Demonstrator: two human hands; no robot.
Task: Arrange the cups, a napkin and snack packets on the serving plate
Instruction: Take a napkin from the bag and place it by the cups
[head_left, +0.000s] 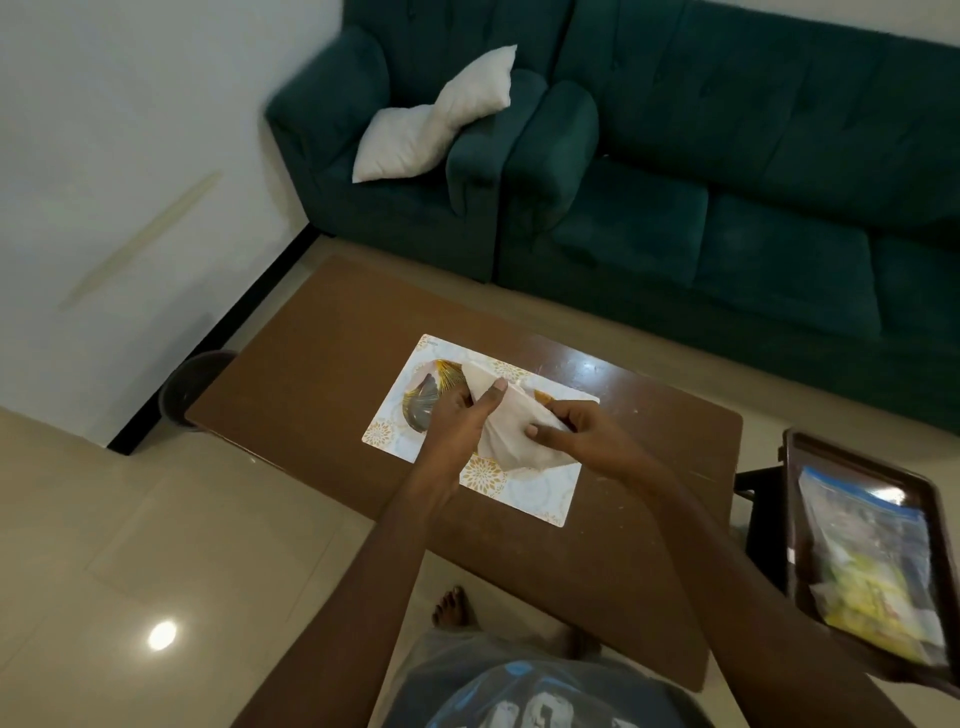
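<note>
A white rectangular serving plate (530, 493) with gold flower patterns lies on the brown coffee table (322, 353). Above it I hold a pale napkin (511, 441) in both hands. My left hand (462, 421) pinches its left part with the thumb on top. My right hand (587, 434) grips its right edge. A gold-rimmed cup (431, 397) shows on the plate's left part, partly hidden by my left hand; another gold edge (543, 397) peeks out behind the napkin. Snack packets (872, 571), blue and yellow, lie in a dark tray (795, 519) at the right.
A green sofa (727, 208) with a white pillow (431, 119) stands beyond the table. A dark round bin (187, 384) sits by the wall at the table's left end. The dark tray rests on a small stand to the right. My bare foot (454, 608) is under the table's near edge.
</note>
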